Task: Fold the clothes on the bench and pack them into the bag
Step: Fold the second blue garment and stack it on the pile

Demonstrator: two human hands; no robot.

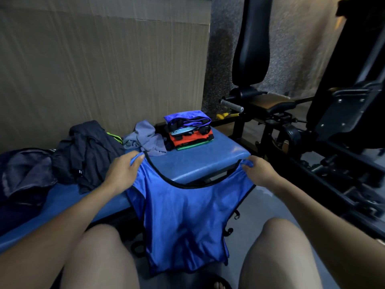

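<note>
A shiny blue sleeveless vest with black trim [183, 217] hangs spread out in front of me, over the front edge of the blue padded bench [218, 155]. My left hand [123, 170] pinches its left shoulder strap and my right hand [258, 172] pinches the right strap. A stack of folded clothes in blue, black, orange and green [190, 130] sits at the far end of the bench. Loose garments lie on the bench's left part: a grey one [145, 138] and a dark one [89, 151]. A dark bag [23, 174] lies at the far left.
A ribbed wall stands behind the bench. Black gym machinery [312, 113] with a padded seat and a grip handle fills the right side. My bare knees are at the bottom of the view, with grey floor between them.
</note>
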